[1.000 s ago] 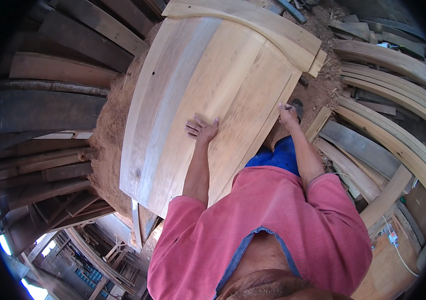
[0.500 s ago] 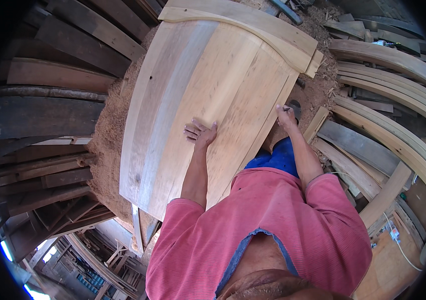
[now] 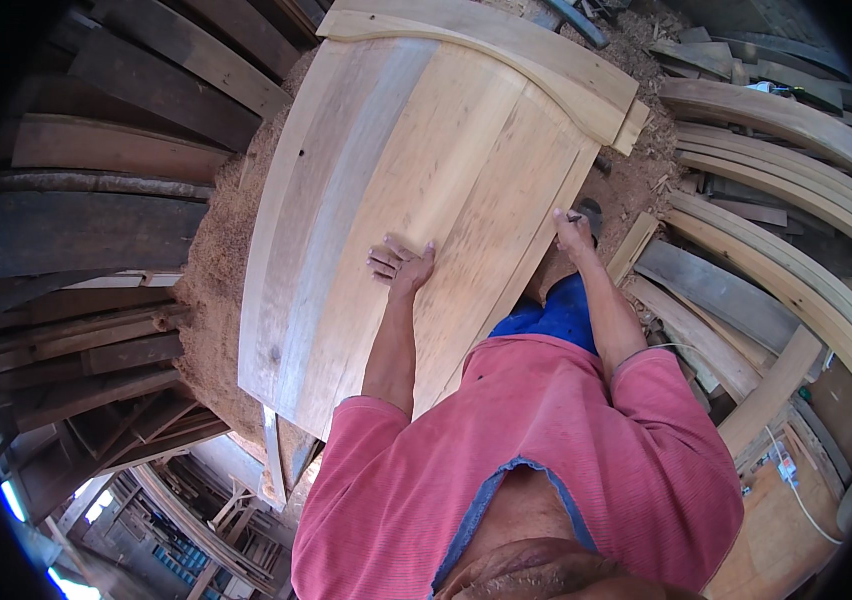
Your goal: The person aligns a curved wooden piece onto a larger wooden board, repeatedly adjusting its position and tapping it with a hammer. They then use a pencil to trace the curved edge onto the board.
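Note:
A wide wooden panel (image 3: 446, 150) made of joined boards lies in front of me, pale at the right and greyer toward the left. My left hand (image 3: 403, 266) rests on its face, fingers spread and holding nothing. At the panel's right edge is my right hand (image 3: 574, 234), closed on a short dark pencil-like stick (image 3: 574, 218), mostly hidden by the fingers. Across the panel's far end lies a board with a curved edge (image 3: 506, 50), its right end reaching the far right corner.
Sawdust (image 3: 211, 300) is heaped along the panel's left side. Dark planks (image 3: 86, 235) are stacked beyond it. To the right are curved timber pieces (image 3: 786, 180) and loose boards (image 3: 716, 290). A white cable (image 3: 796, 485) hangs at the lower right.

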Demonstrator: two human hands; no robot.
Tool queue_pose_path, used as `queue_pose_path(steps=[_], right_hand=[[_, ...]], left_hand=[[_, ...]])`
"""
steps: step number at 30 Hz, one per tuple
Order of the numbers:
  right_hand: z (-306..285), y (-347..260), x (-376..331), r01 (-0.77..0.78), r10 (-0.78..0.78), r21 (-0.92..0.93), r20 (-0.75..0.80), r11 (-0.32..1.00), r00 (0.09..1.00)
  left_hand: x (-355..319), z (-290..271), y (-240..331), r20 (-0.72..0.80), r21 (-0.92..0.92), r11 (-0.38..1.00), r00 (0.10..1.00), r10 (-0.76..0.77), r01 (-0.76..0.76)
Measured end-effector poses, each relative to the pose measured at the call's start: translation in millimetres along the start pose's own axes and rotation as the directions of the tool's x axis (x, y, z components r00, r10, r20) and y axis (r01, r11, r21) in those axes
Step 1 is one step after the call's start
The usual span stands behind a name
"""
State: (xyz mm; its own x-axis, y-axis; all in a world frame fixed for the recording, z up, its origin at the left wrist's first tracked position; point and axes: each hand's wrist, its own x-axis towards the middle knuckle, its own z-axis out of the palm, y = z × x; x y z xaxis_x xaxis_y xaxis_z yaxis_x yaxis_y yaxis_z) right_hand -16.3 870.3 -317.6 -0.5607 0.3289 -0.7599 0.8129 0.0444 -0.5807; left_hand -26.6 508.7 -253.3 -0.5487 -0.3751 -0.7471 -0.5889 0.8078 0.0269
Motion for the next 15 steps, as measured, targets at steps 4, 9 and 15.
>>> queue_pose_path(steps=[4,9,15], right_hand=[[3,-6,-8,0.025,-0.021,0.045,-0.075,0.999,0.997],[3,-2,-2,0.027,-0.023,0.039,-0.087,0.999,0.996],[4,2,0,0.048,-0.043,0.068,-0.073,0.997,0.996]], left_hand=[[1,1,-2,-0.007,0.002,1.000,1.000,-0.001,0.001],[3,3,0,-0.009,0.000,1.000,1.000,0.000,0.000],[5,4,-3,-0.004,-0.003,1.000,1.000,-0.003,0.003]])
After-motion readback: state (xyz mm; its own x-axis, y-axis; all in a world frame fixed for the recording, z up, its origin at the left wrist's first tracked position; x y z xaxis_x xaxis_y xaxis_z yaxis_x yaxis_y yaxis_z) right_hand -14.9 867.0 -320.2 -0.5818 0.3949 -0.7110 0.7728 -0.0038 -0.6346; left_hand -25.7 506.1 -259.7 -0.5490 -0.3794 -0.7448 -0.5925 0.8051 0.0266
